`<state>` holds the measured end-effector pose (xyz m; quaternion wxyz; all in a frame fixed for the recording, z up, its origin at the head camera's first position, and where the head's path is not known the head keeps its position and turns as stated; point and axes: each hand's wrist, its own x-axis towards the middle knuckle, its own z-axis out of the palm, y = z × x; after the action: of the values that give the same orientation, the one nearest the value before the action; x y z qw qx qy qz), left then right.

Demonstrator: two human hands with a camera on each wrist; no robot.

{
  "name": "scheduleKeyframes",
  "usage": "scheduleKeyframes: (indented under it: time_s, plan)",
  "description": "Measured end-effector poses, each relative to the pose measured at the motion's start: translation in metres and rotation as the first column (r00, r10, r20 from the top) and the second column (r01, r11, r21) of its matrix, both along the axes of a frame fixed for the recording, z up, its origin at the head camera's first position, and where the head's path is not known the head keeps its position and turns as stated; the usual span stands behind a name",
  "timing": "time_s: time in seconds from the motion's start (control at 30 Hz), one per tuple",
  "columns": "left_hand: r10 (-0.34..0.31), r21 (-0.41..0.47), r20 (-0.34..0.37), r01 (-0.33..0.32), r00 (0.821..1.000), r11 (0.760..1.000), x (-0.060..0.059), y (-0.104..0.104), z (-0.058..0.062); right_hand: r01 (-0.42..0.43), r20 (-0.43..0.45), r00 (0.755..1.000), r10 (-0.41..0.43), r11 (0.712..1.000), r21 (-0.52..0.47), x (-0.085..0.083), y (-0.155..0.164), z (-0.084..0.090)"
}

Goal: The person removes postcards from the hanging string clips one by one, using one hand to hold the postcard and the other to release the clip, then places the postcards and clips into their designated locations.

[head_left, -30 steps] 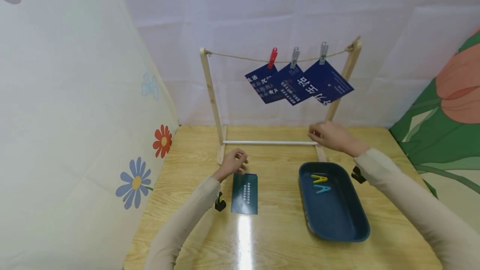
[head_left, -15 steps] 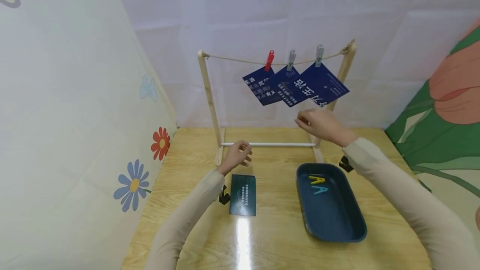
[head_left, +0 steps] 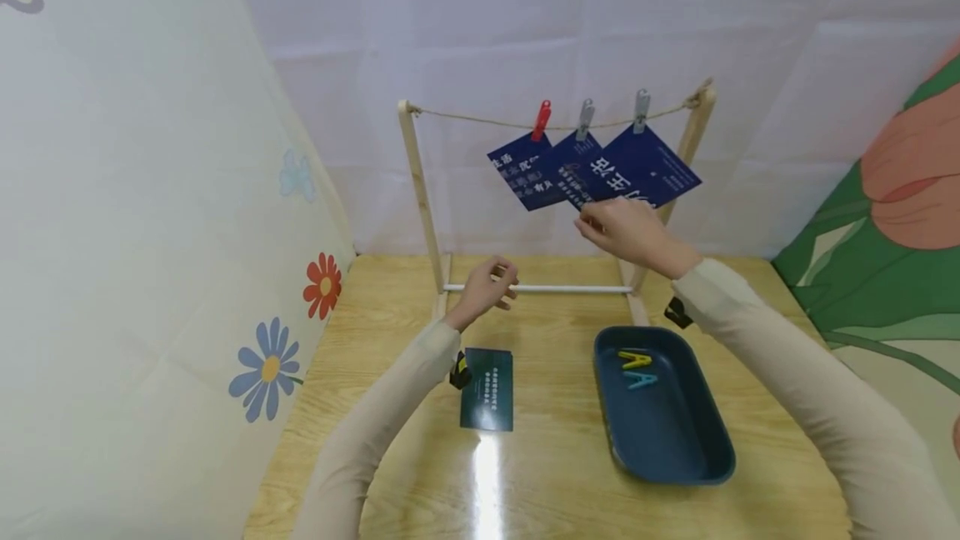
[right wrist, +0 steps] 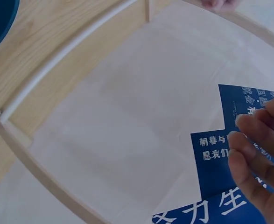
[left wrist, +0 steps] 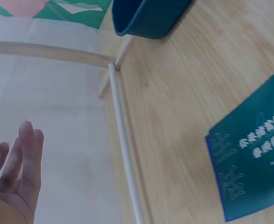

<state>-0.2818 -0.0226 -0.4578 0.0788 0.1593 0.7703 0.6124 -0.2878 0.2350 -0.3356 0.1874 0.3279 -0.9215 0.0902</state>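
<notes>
A wooden rack (head_left: 420,190) carries a string with a red clip (head_left: 542,118) and two grey clips (head_left: 586,117), each holding a blue card. My right hand (head_left: 622,227) is raised to the lower corner of the middle blue card (head_left: 567,167). In the right wrist view its fingers (right wrist: 253,154) lie across that card (right wrist: 214,150); the thumb is hidden, so a pinch cannot be made out. My left hand (head_left: 489,284) hovers over the rack's white rod (head_left: 555,288), holding nothing, with its fingers (left wrist: 22,158) relaxed. A teal card (head_left: 487,388) lies flat on the table near it.
A dark blue tray (head_left: 667,436) sits at the right front with a yellow clip (head_left: 634,358) and a teal clip (head_left: 642,379) inside. The wooden table (head_left: 540,482) is boxed in by a flowered sheet on the left and white cloth behind.
My right hand rose from the rack's base up to the hanging cards. My left hand moved away from the teal card toward the white rod.
</notes>
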Motion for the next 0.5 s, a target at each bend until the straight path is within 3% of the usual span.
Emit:
scheduleKeyframes:
  time_s: [0.33,0.5]
  plan:
    - [0.033,-0.023,-0.055,-0.034,0.998,0.999,-0.008,0.013,0.015,-0.028,-0.134,0.991,0.02,0.998,-0.061,-0.004,-0.008,0.008]
    - [0.078,-0.008,-0.087,-0.079,0.993,0.997,-0.011,0.016,0.017,-0.07,-0.147,0.988,0.055,0.993,-0.092,-0.007,-0.009,0.014]
